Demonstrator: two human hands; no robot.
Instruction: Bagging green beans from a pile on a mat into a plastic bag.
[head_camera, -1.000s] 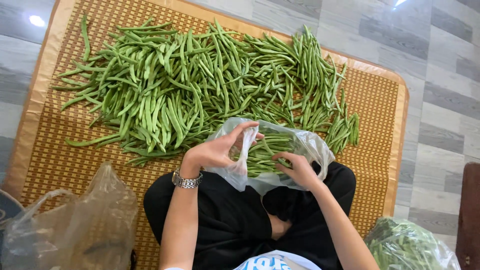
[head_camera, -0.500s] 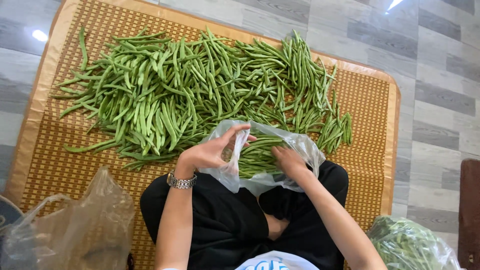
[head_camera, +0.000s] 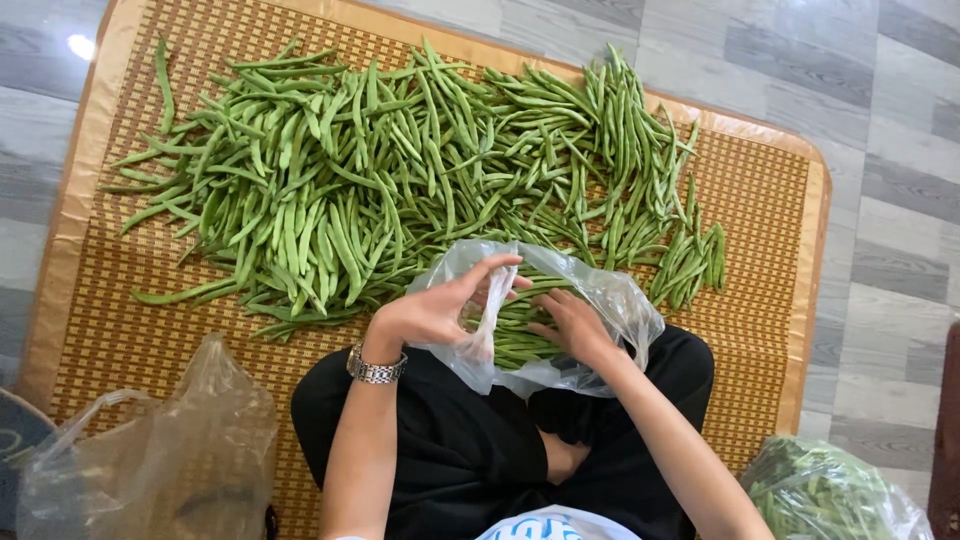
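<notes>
1. So, the left hand was raised over the lap, fingers curled and pinching the near-left rim of a clear plastic bag, thumb pressed against the film; a metal wristwatch sat on that wrist.
2. Right hand was inside the bag's mouth, fingers loosely spread and resting on the green beans in the bag; whether it actually gripped any bean could not be told, the fingertips were partly hidden by the film.
3. Clear plastic bag lay on the person's crossed legs in black trousers, its mouth opened toward the mat, its far edge touching the near side of the bean pile.
4. Big loose pile of green beans was spread across the far half of the woven mat, running left to right, with a smaller bunch at the right end, just beside the bag.
5. Woven mat was brown with a tan border, lying on a grey tiled floor.
6. Crumpled, mostly see-through bag stood at lower left, on the mat's near edge, apart from both hands.
7. Another clear bag filled with greens sat at lower right on the floor, off the mat, near the right elbow.
</notes>
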